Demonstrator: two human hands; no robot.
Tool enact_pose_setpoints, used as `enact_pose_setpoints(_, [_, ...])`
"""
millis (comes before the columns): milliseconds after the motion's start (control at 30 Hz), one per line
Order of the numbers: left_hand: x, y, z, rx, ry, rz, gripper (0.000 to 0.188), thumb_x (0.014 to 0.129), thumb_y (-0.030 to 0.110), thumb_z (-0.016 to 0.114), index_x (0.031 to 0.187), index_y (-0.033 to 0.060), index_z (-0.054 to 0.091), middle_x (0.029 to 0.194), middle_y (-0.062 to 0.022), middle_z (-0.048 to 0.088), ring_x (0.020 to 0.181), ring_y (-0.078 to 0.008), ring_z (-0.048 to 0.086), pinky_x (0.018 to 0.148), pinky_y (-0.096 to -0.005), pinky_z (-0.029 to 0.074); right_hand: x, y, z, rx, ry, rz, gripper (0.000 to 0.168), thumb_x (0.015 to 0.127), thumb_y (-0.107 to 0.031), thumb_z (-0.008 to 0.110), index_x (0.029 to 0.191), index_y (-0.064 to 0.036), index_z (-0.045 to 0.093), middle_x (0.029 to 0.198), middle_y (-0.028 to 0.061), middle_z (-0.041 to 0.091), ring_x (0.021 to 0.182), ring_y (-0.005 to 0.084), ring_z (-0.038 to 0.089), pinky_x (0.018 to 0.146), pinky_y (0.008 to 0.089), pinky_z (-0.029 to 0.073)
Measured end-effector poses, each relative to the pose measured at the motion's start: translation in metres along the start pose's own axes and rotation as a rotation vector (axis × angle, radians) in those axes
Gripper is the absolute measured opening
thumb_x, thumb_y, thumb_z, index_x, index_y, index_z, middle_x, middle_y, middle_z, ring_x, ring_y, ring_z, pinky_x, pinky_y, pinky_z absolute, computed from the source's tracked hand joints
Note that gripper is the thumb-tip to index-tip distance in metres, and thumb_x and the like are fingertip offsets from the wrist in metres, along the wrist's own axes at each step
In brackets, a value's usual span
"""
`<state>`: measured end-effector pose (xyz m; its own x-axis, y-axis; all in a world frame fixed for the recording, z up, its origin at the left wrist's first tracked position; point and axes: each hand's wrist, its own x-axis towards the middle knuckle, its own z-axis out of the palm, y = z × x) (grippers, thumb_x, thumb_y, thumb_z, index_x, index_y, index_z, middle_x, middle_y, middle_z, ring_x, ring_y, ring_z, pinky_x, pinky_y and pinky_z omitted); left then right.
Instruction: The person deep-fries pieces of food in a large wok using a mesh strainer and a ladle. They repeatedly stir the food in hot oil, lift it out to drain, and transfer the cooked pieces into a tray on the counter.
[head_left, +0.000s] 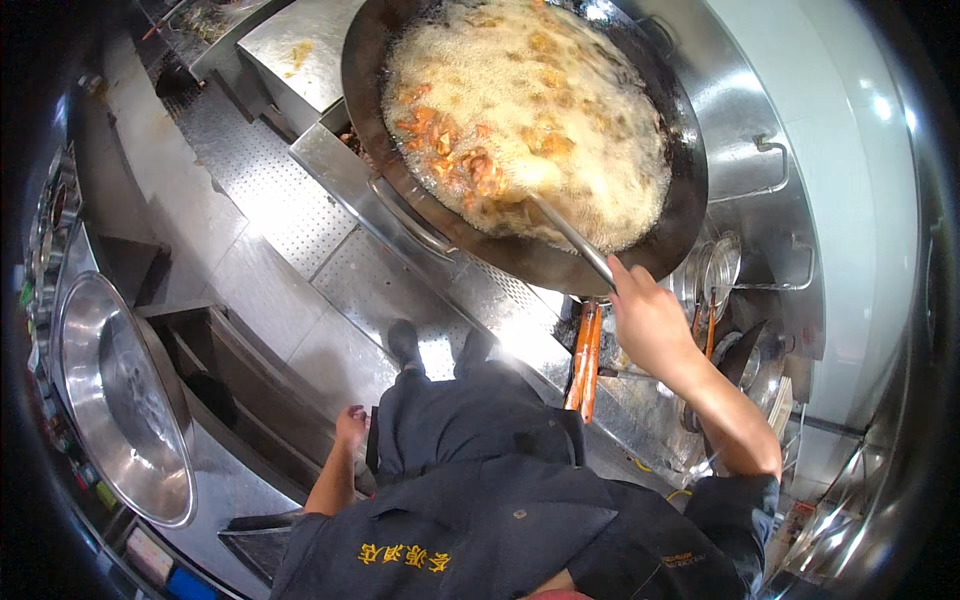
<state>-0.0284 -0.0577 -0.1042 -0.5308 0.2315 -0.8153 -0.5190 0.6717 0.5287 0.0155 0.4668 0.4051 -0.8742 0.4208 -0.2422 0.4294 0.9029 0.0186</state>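
Observation:
My right hand (649, 319) grips the metal handle of a long utensil (571, 234), whose far end is hidden under foam. It dips into a large dark wok (694, 161) full of bubbling, frothy oil (517, 97). Reddish-brown fried pieces (454, 154) float toward the left of the wok, and paler lumps show through the foam elsewhere. My left hand (351, 426) hangs low at my left side, fingers loosely curled, touching none of the cookware. Whether it holds anything small is not visible.
Wooden handles (585, 367) stick out below the wok toward me. A metal rail (409, 217) runs along the stove front. Strainers (720, 262) and water taps (776, 165) are at the right. A wide steel basin (124, 397) rests on the left counter. Perforated metal flooring (262, 180) lies left.

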Motion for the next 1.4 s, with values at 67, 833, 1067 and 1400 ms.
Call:
enact_pose_setpoints(67, [-0.004, -0.015, -0.001, -0.247, 0.009, -0.1, 0.023, 0.104, 0.007, 0.055, 0.123, -0.0031, 0.062, 0.092, -0.0103, 0.07, 0.074, -0.0172, 0.067, 0.064, -0.0307, 0.054, 0.035, -0.002, 0.018, -0.019, -0.013, 0.034, 0.052, 0.096, -0.009, 0.062, 0.144, 0.003, 0.049, 0.1, 0.0245, 0.064, 0.082, 0.0458, 0.068, 0.073, 0.0529, 0.056])
enact_pose_setpoints(833, [-0.074, -0.028, 0.021, -0.302, 0.064, -0.207, 0.025, 0.105, 0.009, 0.056, 0.126, -0.0031, 0.061, 0.092, -0.0111, 0.07, 0.069, -0.0154, 0.064, 0.062, -0.0283, 0.052, 0.265, 0.082, -0.038, -0.599, -0.145, -0.048, 0.03, 0.098, -0.004, 0.053, 0.119, -0.002, 0.073, 0.106, 0.018, 0.076, 0.097, 0.0287, 0.076, 0.075, 0.0401, 0.063])
enact_pose_setpoints(1067, [-0.033, -0.011, 0.017, -0.406, 0.047, -0.122, 0.03, 0.101, 0.006, 0.058, 0.129, -0.0049, 0.06, 0.091, -0.0125, 0.071, 0.068, -0.0159, 0.063, 0.063, -0.0285, 0.052, 0.205, 0.056, -0.086, -0.615, -0.414, -0.107, 0.039, 0.083, 0.009, 0.062, 0.121, 0.004, 0.069, 0.11, 0.0235, 0.073, 0.101, 0.039, 0.073, 0.083, 0.0471, 0.06])
enact_pose_setpoints(1400, [-0.002, -0.04, -0.001, -0.257, 0.052, -0.04, 0.028, 0.099, 0.006, 0.06, 0.125, -0.0035, 0.062, 0.093, -0.014, 0.072, 0.07, -0.0167, 0.065, 0.061, -0.029, 0.052, 0.105, 0.079, -0.111, -0.475, -0.506, -0.015, 0.033, 0.084, 0.004, 0.065, 0.117, 0.006, 0.066, 0.102, 0.0265, 0.072, 0.101, 0.0427, 0.071, 0.08, 0.0493, 0.058])
